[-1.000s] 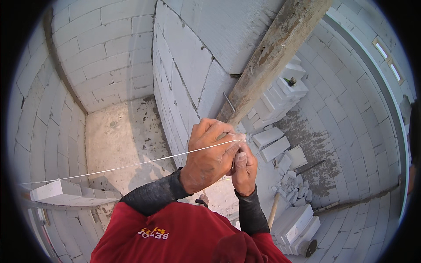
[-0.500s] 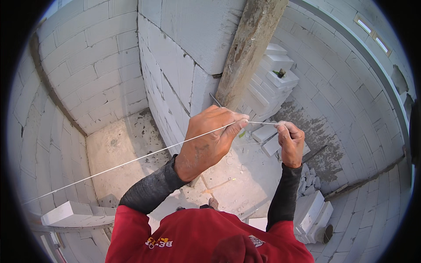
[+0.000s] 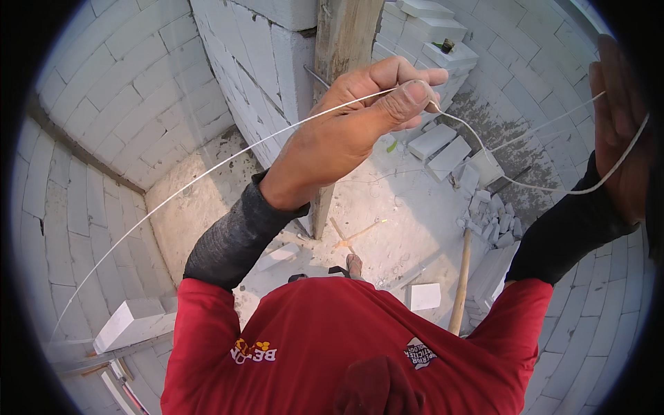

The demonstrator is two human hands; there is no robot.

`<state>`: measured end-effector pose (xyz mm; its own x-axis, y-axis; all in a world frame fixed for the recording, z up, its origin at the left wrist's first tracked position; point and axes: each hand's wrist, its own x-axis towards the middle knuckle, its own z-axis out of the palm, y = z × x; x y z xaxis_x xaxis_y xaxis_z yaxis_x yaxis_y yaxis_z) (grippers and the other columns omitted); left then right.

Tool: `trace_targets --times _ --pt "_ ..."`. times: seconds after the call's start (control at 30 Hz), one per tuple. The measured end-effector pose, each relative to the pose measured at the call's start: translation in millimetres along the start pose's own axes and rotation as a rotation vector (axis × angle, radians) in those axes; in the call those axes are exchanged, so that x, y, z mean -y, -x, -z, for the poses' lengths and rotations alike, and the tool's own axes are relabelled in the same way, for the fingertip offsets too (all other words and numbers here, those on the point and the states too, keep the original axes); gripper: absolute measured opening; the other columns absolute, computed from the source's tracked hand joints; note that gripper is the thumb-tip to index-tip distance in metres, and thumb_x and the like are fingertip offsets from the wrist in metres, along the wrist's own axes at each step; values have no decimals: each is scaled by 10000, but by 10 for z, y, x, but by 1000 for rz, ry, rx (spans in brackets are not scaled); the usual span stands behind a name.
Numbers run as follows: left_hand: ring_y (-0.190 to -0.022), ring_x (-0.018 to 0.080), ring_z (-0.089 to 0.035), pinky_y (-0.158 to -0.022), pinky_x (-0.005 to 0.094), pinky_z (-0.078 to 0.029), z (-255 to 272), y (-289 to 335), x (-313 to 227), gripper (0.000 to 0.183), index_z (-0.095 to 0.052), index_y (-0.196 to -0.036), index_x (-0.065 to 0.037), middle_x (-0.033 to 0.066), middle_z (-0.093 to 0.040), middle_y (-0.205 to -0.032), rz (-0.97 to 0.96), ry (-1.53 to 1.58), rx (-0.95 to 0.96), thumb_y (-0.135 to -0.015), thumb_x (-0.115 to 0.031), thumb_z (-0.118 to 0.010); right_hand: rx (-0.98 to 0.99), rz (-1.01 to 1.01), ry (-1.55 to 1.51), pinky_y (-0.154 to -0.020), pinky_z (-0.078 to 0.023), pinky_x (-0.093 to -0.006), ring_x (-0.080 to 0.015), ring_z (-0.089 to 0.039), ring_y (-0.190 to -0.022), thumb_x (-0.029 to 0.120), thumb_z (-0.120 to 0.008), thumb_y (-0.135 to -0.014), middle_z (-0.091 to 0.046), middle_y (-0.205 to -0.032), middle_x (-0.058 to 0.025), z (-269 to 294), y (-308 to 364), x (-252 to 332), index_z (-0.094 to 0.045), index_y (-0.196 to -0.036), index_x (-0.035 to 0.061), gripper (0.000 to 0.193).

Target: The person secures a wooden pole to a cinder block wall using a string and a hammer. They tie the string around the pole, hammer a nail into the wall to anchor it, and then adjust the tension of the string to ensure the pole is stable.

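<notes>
My left hand (image 3: 377, 114) is raised in front of me, with thumb and forefinger pinched on a thin white string (image 3: 290, 127). To its left, the string runs in a long curve down toward the lower left. On the other side it hangs in a slack loop that reaches my right hand (image 3: 622, 131). That hand is up at the far right edge, in shadow, its fingers stretched out and pressed against nothing visible. A second stretch of string also meets its fingers. Part of this hand is cut off by the dark rim.
A wooden post (image 3: 346, 38) stands by the corner of a white block wall (image 3: 242, 62). Stacked white blocks (image 3: 436, 31) lie beyond it, with rubble (image 3: 494, 221) at the right. A long wooden handle (image 3: 461, 283) leans near my right side. A single block (image 3: 131, 324) sits lower left.
My right hand has swung far right and its pinch has opened out. My left hand has moved slightly up and right, still pinching. The string, taut before, now hangs in slack curves.
</notes>
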<state>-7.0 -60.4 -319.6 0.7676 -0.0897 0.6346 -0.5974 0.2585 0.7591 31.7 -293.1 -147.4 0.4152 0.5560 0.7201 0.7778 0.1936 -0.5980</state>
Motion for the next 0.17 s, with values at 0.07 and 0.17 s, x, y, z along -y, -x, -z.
trace_targets --times 0.07,0.17 --pt "-867 213 -741 -750 312 -594 -57 83 -75 308 -580 -1041 -52 257 -678 -1240 207 301 0 -1065 -358 -564 149 -122 37 -609 -504 -237 -119 -603 -684 307 -644 -971 -654 -890 -45 -431 -126 -56 -644 -1139 26 327" --pt "-728 279 -754 -536 218 -553 126 205 73 339 -543 -1117 -89 295 -660 -1237 397 384 24 -1037 -415 -589 256 -149 108 -563 -520 -205 -69 -637 -659 339 -622 -961 -690 -902 -47 -712 -313 -62 -662 -1061 53 305"
